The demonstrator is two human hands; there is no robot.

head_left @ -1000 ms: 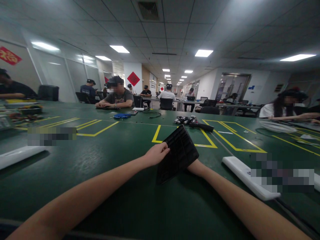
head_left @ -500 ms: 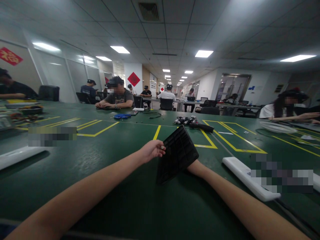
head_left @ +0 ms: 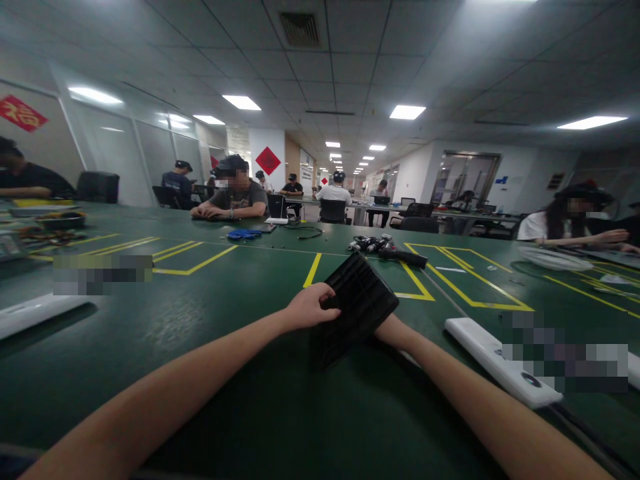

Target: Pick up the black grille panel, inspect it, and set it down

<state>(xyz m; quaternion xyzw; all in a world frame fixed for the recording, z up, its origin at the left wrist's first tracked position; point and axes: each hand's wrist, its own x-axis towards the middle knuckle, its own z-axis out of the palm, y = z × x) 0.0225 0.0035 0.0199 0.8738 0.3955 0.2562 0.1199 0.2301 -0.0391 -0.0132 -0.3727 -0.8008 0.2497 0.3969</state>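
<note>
A black plastic tray (head_left: 367,297) with a grid of compartments is tilted up above the green table, its gridded face turned towards me. My right hand (head_left: 393,331) grips it from behind at the lower right edge, and most of those fingers are hidden. At the tray's left side, my left hand (head_left: 317,305) has its fingers curled in against the compartments. The fingertips are partly lost against the dark plastic, so whatever they pinch does not show.
Behind the tray lie a bundle of dark cables (head_left: 373,243) and a black handle-like piece (head_left: 406,257). A white power strip (head_left: 493,357) is to the right, another white strip (head_left: 43,312) to the left. Blue item (head_left: 244,235) farther back. People sit around the table.
My left hand has moved slightly right, onto the tray's face. The small light-tipped piece seen between its fingers before is now out of sight. The tray has turned slightly.
</note>
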